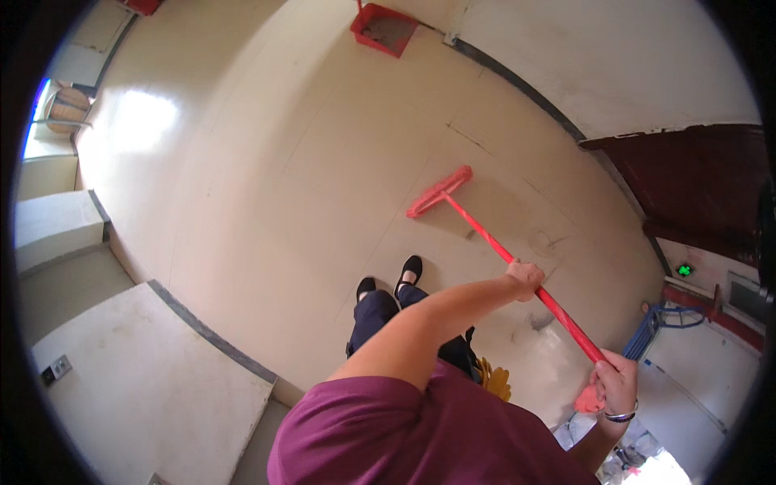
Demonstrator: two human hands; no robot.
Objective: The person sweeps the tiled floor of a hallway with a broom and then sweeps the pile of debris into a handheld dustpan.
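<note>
Both hands hold a red push broom [439, 192] whose long handle slants from the lower right toward the middle of the floor. My left hand [525, 279] wraps the handle about midway, with the arm stretched across my body. Around the upper end closes my right hand [616, 381], a bracelet and dark band at its wrist. The wide head with its pinkish-red bristles rests on the beige floor [291, 242], ahead of my black shoes [410, 270]. Dark scuffs and a faint ring mark the floor beside the handle.
A red long-handled dustpan [385, 31] with grey debris stands by the far wall. A dark red door [691, 182] and a blue metal-framed item [645, 333] are at right. Plastic bags [633, 445] lie lower right. Yellow gloves [494, 379] hang at my waist. White wall sections [157, 376] jut in at left.
</note>
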